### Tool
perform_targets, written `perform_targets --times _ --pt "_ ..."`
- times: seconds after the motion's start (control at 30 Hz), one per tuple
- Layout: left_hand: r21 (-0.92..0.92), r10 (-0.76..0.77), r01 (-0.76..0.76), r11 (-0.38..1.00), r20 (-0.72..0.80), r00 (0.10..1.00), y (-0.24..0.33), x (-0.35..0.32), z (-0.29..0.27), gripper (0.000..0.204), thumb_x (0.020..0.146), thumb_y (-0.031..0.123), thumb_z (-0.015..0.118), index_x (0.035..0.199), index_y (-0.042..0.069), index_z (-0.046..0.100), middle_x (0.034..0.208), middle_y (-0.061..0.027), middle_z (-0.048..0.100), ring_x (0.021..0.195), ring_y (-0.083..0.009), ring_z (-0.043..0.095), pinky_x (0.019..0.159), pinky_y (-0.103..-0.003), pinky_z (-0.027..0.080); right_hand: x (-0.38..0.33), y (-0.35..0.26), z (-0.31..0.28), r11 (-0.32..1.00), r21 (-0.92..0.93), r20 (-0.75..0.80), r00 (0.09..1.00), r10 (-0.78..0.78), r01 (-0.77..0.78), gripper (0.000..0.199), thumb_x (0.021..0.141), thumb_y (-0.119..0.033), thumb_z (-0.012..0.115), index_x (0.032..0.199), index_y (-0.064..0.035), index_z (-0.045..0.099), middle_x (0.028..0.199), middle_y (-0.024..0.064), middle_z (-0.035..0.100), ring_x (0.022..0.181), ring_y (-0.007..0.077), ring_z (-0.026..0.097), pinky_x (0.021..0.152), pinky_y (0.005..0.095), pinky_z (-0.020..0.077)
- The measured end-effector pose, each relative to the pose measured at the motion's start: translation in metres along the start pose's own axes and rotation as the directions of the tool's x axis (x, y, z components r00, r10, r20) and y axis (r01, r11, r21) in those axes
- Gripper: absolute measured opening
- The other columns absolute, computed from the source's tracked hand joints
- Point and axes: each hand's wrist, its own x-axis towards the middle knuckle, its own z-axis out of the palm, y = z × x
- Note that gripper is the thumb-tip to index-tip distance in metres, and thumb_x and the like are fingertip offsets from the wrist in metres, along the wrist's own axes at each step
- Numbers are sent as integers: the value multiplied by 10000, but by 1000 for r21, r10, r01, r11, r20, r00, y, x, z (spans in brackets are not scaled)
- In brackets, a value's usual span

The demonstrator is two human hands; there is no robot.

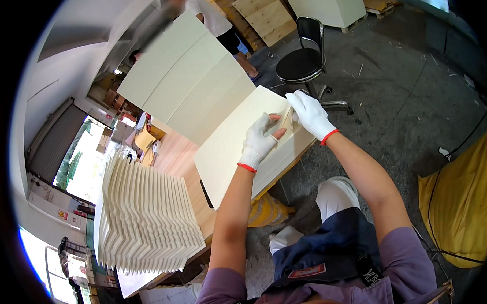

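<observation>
My white-gloved right hand (310,112) grips the fanned corner of a rectangular cream paper stack (225,151); just left, my white-gloved left hand (259,142) touches it, fingers apart.

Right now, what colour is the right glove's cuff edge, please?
The right glove has a red cuff edge, clearest in the head view.

Upper left of centre, a bystander (216,18) had a blurred head, the body partly hidden behind cream boards (200,83). A yellow cloth (456,207) ran past the right rim. Above centre, whether the right hand (311,112) pinched the sheets (239,133) was too small to tell.
</observation>
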Motion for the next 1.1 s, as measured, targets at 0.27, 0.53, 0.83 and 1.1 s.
perform_targets --times 0.27,0.53,0.83,1.1 --pt "-183 57 -74 980 -100 993 11 -4 6 348 887 112 668 1224 58 604 1112 -135 660 1072 -221 626 960 -326 464 -1 -7 -5 987 94 1 991 134 -133 353 997 -395 426 1011 -64 545 827 185 585 847 385 601 735 466 451" --pt "171 -85 89 981 -35 996 29 -7 2 317 877 131 673 1187 82 635 796 8 490 752 -105 466 737 -261 430 4 -3 0 976 106 -32 980 197 -192 519 992 -538 387 900 -47 530 813 223 613 838 419 611 737 483 442" --pt "142 -13 20 990 -50 999 14 -4 4 366 846 160 729 1184 63 626 868 -5 563 797 -106 499 743 -263 436 2 -3 3 973 105 -47 976 213 -207 513 995 -531 368 901 -54 533 800 212 605 847 411 611 744 474 445" --pt "146 77 -56 988 -143 987 18 -8 4 288 944 134 550 1221 86 611 950 -100 628 902 -170 574 875 -292 453 2 -13 -4 962 112 14 968 250 -250 498 996 -523 384 914 -57 538 815 207 617 856 414 611 739 481 445"
